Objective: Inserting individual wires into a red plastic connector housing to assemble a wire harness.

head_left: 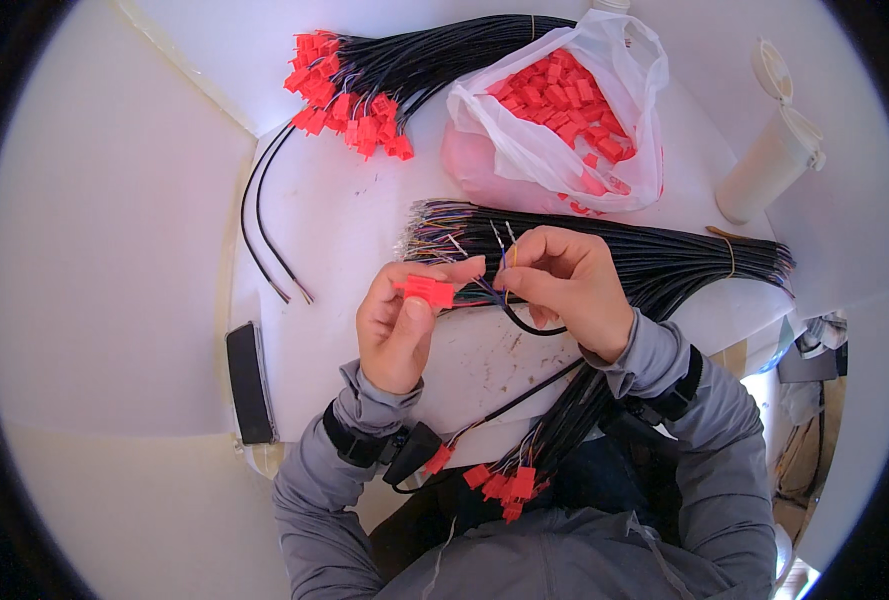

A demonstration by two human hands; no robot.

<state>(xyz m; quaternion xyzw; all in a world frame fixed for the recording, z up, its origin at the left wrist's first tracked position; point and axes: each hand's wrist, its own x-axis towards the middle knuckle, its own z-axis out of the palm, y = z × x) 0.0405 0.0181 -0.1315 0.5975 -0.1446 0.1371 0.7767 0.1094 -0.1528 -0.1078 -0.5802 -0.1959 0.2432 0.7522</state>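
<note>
Between the thumb and fingers of my left hand [389, 338] is a red plastic connector housing [430, 292]. A red wire runs out from its right side. My right hand [576, 290], just to the right, pinches the thin coloured wires [511, 258] of a black cable [526, 326], their metal-tipped ends pointing up. The cable curves below my right fingers. Behind both hands lies a bundle of black cables [654, 245] with stripped, metal-tipped wires at its left end and a tie near its right.
An open white plastic bag [524, 155] holds many red housings [562, 95]. Left of it lies a cable bundle [444, 48] with red connectors fitted. More connector-ended cables [512, 485] hang at my lap. A flip-lid canister [769, 165], a black flat device [250, 385] and two loose cables [260, 215] are around.
</note>
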